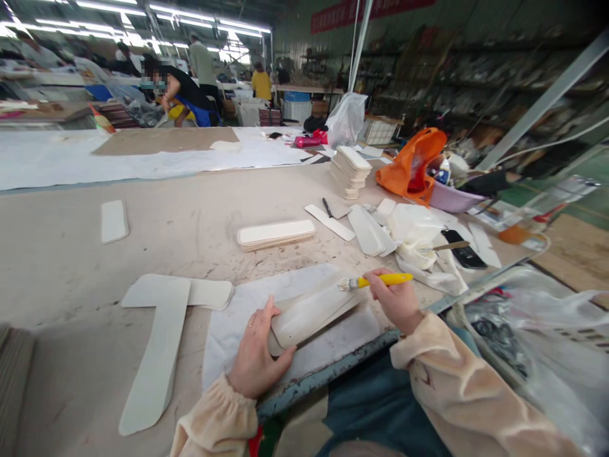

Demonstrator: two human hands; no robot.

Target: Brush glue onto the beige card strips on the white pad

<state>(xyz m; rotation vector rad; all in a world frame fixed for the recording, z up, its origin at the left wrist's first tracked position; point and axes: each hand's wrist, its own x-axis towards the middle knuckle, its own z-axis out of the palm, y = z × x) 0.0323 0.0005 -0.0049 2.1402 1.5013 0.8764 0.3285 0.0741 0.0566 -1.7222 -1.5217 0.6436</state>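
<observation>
In my right hand (394,298) is a paintbrush (385,280) with a yellow handle. Its pale bristles touch the far right end of a long off-white panel with rounded corners (309,315). My left hand (261,349) grips the near left end of this panel, thumb along the front edge and fingers at the back. Another similar piece shows beneath it. Both lie over a white cloth (228,330) at the table's front edge. Left of the cloth, one long pale panel (159,362) lies across another panel (212,293), forming a T shape.
Beyond the cloth sits a low stack of panels (276,233); a taller stack (351,171) stands farther back. A black pen (327,207), loose strips, a crumpled white bag (416,231) and a phone (464,249) are at right, near an orange bag (412,166). Co-workers are in the background.
</observation>
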